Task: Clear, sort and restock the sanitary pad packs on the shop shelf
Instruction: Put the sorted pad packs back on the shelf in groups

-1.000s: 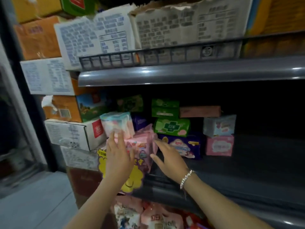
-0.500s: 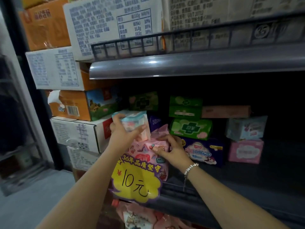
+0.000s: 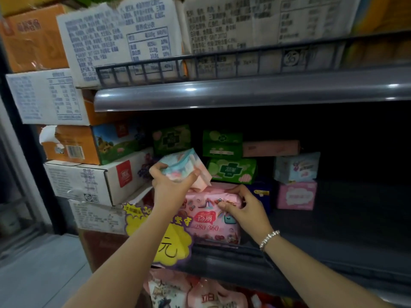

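Up front, left hand (image 3: 172,187) grips a pastel pack (image 3: 186,166); right hand (image 3: 245,206) clutches the pink pack (image 3: 213,218).

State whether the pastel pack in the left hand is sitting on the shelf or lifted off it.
Lifted off. The left hand grips the pastel pack tilted, in the air above the pink pack.

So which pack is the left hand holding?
Look under the grey shelf lip, at the left end of the dark shelf. The left hand grips a soft pastel blue-and-pink plastic pack, tilted and lifted above the big pink pack.
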The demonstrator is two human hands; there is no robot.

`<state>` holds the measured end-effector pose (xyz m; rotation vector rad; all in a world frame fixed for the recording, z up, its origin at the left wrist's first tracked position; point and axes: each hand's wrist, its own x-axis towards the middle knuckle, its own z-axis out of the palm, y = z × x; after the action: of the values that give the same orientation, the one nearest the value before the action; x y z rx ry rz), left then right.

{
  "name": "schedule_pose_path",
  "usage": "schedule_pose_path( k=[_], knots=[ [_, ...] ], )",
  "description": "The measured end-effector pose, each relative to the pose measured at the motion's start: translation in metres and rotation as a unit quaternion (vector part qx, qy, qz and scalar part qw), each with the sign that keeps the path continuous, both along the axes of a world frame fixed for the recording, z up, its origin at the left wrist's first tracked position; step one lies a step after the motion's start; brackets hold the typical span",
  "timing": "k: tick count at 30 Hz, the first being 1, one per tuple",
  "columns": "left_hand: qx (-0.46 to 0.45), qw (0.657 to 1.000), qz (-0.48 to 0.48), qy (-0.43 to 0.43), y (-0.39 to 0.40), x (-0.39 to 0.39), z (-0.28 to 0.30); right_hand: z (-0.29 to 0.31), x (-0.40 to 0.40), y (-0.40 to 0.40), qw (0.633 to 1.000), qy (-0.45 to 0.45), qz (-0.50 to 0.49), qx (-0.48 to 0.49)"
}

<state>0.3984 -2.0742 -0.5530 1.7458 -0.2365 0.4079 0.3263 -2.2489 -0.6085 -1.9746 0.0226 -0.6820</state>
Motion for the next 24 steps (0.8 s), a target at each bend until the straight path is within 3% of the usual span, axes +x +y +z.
schedule_pose_path(
  k=[8,12,18,24],
  knots=[
    [-0.042,0.998,0.010,-0.053,-0.052,-0.069,0.014,0.022,-0.084,-0.060,0.995,-0.038,-0.093,-0.002],
    [-0.068,0.995,0.009,-0.073,-0.059,-0.111,0.028,0.042,-0.124,-0.082,0.988,-0.063,-0.128,0.055],
    [-0.089,0.996,-0.027,-0.012,-0.038,-0.168,0.024,0.057,-0.192,-0.076,0.991,-0.051,-0.106,0.066],
    [-0.055,0.995,-0.027,0.085,0.005,-0.219,-0.026,0.012,-0.243,-0.047,0.989,0.004,-0.083,0.120]
  ],
)
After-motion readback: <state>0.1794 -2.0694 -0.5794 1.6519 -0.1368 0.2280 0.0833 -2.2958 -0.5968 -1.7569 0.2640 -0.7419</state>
